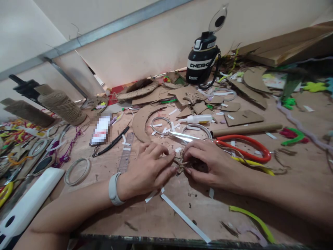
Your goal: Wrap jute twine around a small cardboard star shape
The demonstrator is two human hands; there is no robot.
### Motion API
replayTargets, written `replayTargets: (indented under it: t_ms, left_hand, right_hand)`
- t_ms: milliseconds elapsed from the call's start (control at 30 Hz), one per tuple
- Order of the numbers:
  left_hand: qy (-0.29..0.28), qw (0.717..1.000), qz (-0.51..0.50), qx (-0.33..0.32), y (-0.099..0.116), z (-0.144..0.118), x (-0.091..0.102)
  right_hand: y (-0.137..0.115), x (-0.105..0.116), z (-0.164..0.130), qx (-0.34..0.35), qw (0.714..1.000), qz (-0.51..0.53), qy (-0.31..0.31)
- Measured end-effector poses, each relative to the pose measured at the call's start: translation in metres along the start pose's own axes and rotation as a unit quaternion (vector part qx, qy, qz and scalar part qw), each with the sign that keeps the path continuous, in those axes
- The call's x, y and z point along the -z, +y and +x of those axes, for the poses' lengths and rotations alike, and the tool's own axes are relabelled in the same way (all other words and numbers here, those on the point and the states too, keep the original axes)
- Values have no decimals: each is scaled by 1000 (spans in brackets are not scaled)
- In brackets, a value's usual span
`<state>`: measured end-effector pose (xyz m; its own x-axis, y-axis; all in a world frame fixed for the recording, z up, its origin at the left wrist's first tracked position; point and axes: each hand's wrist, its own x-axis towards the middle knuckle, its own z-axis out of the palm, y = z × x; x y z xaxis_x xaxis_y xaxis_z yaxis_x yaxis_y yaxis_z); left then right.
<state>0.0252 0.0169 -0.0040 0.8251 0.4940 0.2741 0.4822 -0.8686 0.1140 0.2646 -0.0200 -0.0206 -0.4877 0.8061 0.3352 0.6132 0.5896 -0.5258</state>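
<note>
Between my two hands, low over the table, is a small brown twine-wrapped piece (180, 167); its full shape is hidden by fingers. My left hand (149, 168), with a grey band at the wrist, is closed in a pinch on the piece's left side. Curled fingers of my right hand (205, 161) grip it from the right. Just beyond my right hand lie scissors with orange-red handles (260, 152), their blades pointing left. Two tape rings, a smaller one (161, 125) and a larger one (208, 130), rest behind the hands near a white glue bottle (199, 119).
Twine spools (62, 104) stand at the left, beyond a white tool (33, 205). A black bottle (201, 62) with its lid up stands at the back among cardboard scraps (244, 118). Paper strips (186, 218) and a clear ruler (126, 152) lie near my hands.
</note>
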Motion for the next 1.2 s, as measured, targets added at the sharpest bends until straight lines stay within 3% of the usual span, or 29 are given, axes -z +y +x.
replayTargets:
  t_ms: [100,467,867,1000,1067,1200]
  left_hand:
    - [32,997,-62,22,-12,4,-3]
    - [8,987,-159,-23,-35,17,-11]
    - [17,986,-166,-9,-31,16,-13]
    - [79,988,-136,-6,-21,14,-3]
    - [95,989,-108,-42,-15,12,1]
    - [65,990,-54,-116,-7,10,1]
  right_hand:
    - [1,0,1,0,1000,0,1]
    - [1,0,2,3,1000,3,-5]
    - [1,1,4,5,1000,10,-3]
    - [0,10,5,-1,999,40,-28]
    - [0,14,6,-2,998,41,-41]
    - [1,18,7,11,998,45,-50]
